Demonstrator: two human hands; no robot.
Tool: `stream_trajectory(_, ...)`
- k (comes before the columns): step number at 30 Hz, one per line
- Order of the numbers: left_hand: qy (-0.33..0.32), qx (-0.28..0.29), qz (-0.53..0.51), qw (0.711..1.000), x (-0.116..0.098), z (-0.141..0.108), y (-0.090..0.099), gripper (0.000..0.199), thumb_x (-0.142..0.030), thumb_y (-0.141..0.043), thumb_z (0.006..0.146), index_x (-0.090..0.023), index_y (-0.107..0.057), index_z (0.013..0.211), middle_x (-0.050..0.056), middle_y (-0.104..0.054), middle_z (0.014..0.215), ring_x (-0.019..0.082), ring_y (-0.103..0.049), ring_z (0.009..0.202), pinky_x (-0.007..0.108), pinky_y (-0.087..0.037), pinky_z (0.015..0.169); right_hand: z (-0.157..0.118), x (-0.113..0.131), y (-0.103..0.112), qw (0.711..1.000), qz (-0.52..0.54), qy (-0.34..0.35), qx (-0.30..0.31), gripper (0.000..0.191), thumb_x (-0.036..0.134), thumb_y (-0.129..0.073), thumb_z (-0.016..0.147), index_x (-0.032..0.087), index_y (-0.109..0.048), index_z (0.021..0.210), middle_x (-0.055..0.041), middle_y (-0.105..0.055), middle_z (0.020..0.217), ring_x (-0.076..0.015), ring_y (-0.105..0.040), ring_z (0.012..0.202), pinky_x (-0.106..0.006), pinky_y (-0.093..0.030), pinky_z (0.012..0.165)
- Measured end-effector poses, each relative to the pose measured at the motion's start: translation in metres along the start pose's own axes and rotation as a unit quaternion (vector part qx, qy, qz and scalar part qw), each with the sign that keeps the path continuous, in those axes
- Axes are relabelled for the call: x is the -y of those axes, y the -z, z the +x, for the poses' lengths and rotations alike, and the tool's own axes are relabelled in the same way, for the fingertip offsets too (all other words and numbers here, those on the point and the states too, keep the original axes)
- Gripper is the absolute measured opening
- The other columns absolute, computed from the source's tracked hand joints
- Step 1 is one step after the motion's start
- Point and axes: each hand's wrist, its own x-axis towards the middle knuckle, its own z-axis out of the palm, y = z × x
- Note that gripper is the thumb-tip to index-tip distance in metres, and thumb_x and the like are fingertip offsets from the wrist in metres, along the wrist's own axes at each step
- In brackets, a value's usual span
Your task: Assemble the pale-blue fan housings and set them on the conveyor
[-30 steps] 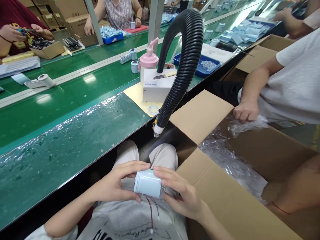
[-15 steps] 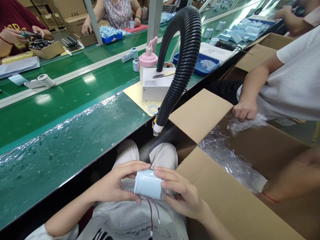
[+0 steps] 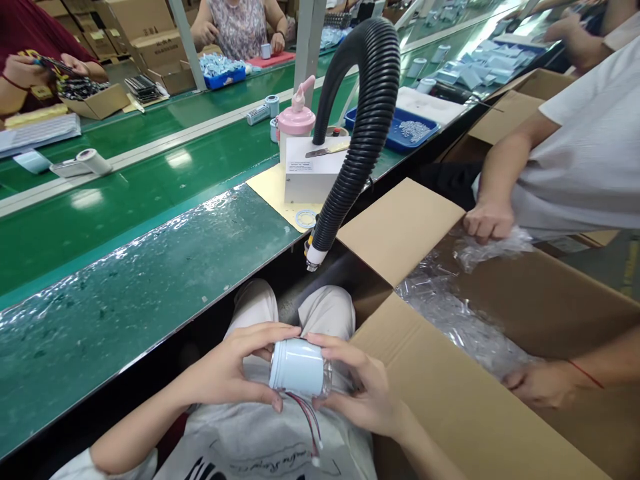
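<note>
Resting over the lap, a pale blue cylinder (image 3: pixel 296 367) is clasped between left hand (image 3: pixel 227 370) and right hand (image 3: pixel 363 393), both grips closed on it, wires (image 3: pixel 307 413) left dangling free.

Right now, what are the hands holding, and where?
Both hold a pale blue cylinder over the lap: left hand around its rim end, right hand at the clear end.

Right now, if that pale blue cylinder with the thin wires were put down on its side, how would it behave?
The pale blue plastic cylinder looks round and smooth, so probably rolls. Both hands hold it easily: likely light. Its thin red and black wires dangle limp, apt to snag.
</note>
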Motion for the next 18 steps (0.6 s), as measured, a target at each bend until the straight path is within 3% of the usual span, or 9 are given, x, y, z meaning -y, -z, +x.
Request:
stream_trajectory(3,-0.026,0.023,0.013,0.999,0.002,0.001,0.002,0.081,-0.036,-0.090,0.073,-0.036,-0.056,0.146,0.011,-0.064,0.145,0.034,-0.059,0.135,0.045,-0.056,0.105,-0.002,0.001,-0.005,0.983,0.126,-0.135,-0.010,0.062,0.054,-0.082,0.083,0.028,-0.057,0.133,-0.0159,-0.068,0.134,-0.0294,-0.068,0.123,-0.037,-0.063,0.095)
stream_trajectory(6,0.020,0.027,-0.016,0.999,0.003,0.001,0.002,0.078,-0.037,-0.088,0.075,-0.035,-0.057,0.146,0.011,-0.061,0.149,0.035,-0.057,0.138,0.044,-0.058,0.103,-0.003,0.000,-0.010,0.944,0.234,-0.230,-0.030,0.067,0.059,-0.084,0.078,0.027,-0.060,0.132,-0.0158,-0.071,0.128,-0.0290,-0.074,0.112,-0.034,-0.066,0.083)
stream_trajectory(8,0.057,0.018,-0.061,0.996,0.005,0.000,0.000,0.076,-0.037,-0.087,0.077,-0.036,-0.057,0.146,0.010,-0.059,0.150,0.033,-0.059,0.136,0.043,-0.059,0.103,-0.004,-0.001,-0.012,0.937,0.259,-0.232,-0.036,0.061,0.051,-0.085,0.081,0.032,-0.063,0.134,-0.0126,-0.070,0.132,-0.0273,-0.075,0.110,-0.034,-0.067,0.084)
stream_trajectory(12,0.095,0.017,-0.149,0.984,0.011,-0.004,-0.005,0.073,-0.038,-0.084,0.081,-0.037,-0.054,0.147,0.010,-0.060,0.148,0.030,-0.067,0.125,0.046,-0.056,0.106,-0.003,0.000,-0.010,0.960,0.209,-0.186,-0.022,0.042,0.035,-0.081,0.089,0.036,-0.071,0.129,-0.0100,-0.066,0.141,-0.0287,-0.070,0.120,-0.038,-0.066,0.089)
stream_trajectory(18,0.070,0.011,-0.094,0.993,0.015,-0.006,-0.004,0.074,-0.037,-0.085,0.079,-0.040,-0.054,0.146,0.008,-0.052,0.157,0.033,-0.050,0.144,0.046,-0.056,0.108,-0.001,0.002,-0.006,0.947,0.210,-0.240,-0.032,0.048,0.039,-0.089,0.078,0.033,-0.076,0.124,-0.0112,-0.070,0.135,-0.0305,-0.073,0.115,-0.041,-0.066,0.090)
